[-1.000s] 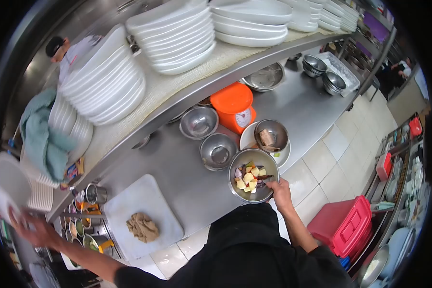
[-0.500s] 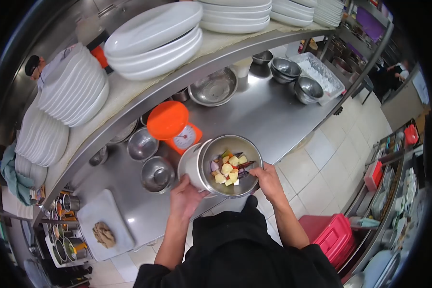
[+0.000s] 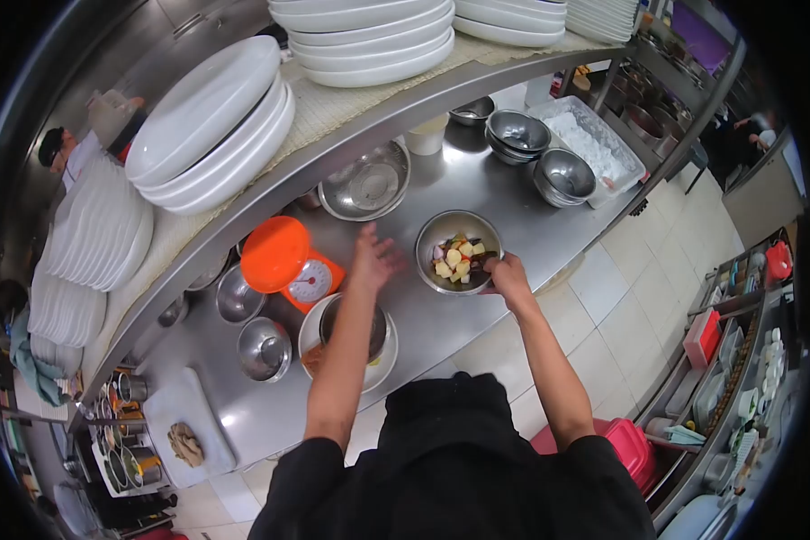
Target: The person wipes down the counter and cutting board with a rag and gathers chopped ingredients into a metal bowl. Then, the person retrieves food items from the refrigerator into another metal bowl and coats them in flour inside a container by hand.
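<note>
My right hand [image 3: 510, 277] grips the near right rim of a metal bowl [image 3: 429, 236], which is over the steel counter. Inside it lie diced vegetables [image 3: 459, 258], pale yellow, purple and dark pieces. To the left of this bowl my left hand [image 3: 375, 259] is in the air with spread fingers, holding nothing. Below that forearm stands a white dish [image 3: 386, 367] with a metal container [image 3: 380, 331] in it and something orange-brown at its left, partly hidden by the arm. An orange kitchen scale [image 3: 312, 282] stands just left of my left forearm.
A perforated metal bowl [image 3: 365, 183] sits behind my left hand. Stacked metal bowls [image 3: 518, 132] and a plastic tub of white contents [image 3: 627, 171] are at the far right. White plates [image 3: 209, 117] crowd the shelf above. A cutting board [image 3: 209, 427] bears a crumpled brown cloth [image 3: 185, 445].
My left hand has let go of the white dish and metal bowl and moved up, fingers spread. My right hand has carried the vegetable bowl away from the white dish, farther over the counter.
</note>
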`<control>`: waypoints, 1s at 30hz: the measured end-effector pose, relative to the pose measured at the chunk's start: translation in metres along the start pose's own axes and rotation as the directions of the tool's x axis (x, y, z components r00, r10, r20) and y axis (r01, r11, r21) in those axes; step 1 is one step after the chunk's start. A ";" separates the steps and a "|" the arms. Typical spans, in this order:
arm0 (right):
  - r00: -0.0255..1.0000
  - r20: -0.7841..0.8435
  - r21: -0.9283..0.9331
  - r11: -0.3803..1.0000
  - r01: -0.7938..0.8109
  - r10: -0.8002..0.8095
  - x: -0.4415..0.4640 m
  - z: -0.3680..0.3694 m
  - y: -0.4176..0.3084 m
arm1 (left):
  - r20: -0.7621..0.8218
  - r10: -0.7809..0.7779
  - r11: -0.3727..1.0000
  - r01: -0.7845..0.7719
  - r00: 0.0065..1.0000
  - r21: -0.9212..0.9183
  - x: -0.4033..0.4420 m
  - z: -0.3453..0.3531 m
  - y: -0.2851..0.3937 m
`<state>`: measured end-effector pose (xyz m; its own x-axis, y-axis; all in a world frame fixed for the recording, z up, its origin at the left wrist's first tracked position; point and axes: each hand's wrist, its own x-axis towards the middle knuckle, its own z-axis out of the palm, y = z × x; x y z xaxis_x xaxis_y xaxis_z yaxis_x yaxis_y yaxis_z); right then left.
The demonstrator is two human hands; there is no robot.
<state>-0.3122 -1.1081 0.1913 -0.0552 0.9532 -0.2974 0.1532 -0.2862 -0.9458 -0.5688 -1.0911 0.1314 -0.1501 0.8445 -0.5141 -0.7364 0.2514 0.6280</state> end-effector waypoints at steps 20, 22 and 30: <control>0.701 0.374 -0.638 0.380 0.670 -0.607 0.314 -0.031 -0.161 | -0.434 0.088 0.984 -0.145 0.897 -0.100 0.078 -0.042 -0.006; 0.594 0.442 -0.629 0.240 0.740 -0.672 0.358 -0.034 -0.189 | -0.465 0.049 0.989 -0.108 0.884 -0.101 0.065 -0.025 -0.013; 0.567 0.521 -0.676 0.096 0.730 -0.638 0.401 -0.047 -0.194 | -0.317 0.129 0.952 -0.028 0.940 0.304 0.022 0.063 -0.072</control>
<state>-0.3180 -0.6658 0.2614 -0.6432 0.6718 0.3674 0.6417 0.7347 -0.2201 -0.4775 -1.0612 0.1120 -0.4449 0.6761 -0.5873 -0.4969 0.3592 0.7899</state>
